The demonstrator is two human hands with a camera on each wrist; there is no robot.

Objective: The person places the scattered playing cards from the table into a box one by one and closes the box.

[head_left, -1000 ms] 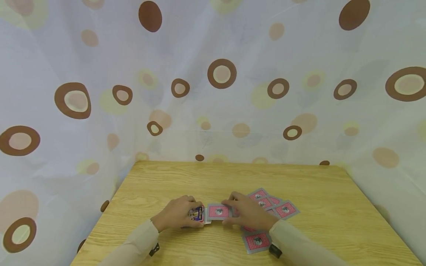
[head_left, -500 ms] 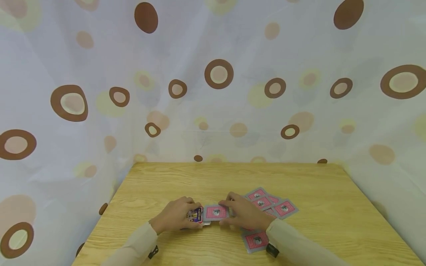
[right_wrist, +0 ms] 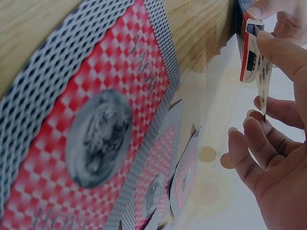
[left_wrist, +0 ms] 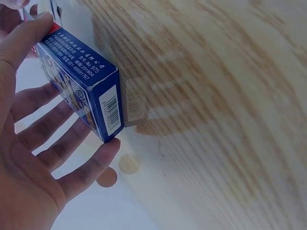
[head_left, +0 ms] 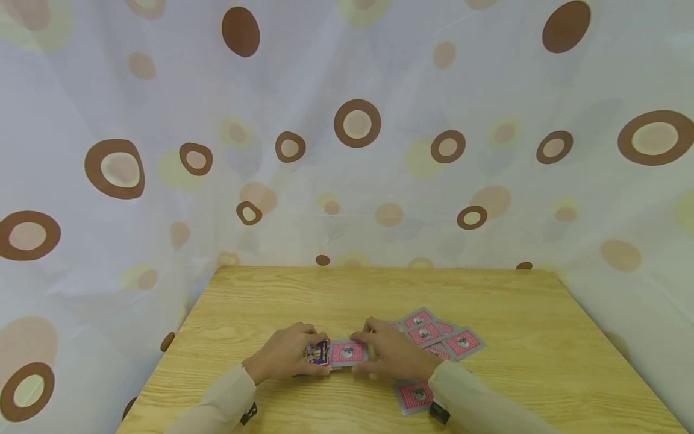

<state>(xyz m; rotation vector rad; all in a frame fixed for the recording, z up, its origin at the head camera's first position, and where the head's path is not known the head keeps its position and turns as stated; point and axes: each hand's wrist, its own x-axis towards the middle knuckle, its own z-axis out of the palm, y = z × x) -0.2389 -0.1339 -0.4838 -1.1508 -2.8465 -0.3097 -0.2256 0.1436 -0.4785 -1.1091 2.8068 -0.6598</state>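
The left hand (head_left: 289, 352) grips the box (head_left: 320, 352) between thumb and fingers; the right hand (head_left: 396, 354) pinches the card (head_left: 347, 352), which lies between them, long axis running leftward to the box's mouth.

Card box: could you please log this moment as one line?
left hand: grips card box; right hand: pinches card at box's open end; loose cards: face down on table

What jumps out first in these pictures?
A white brown-ringed backdrop fills most of the head view. Below, at the wooden table, the left hand grips a blue card box while the right hand holds a red-backed card at its end. More cards lie overlapping on the right.
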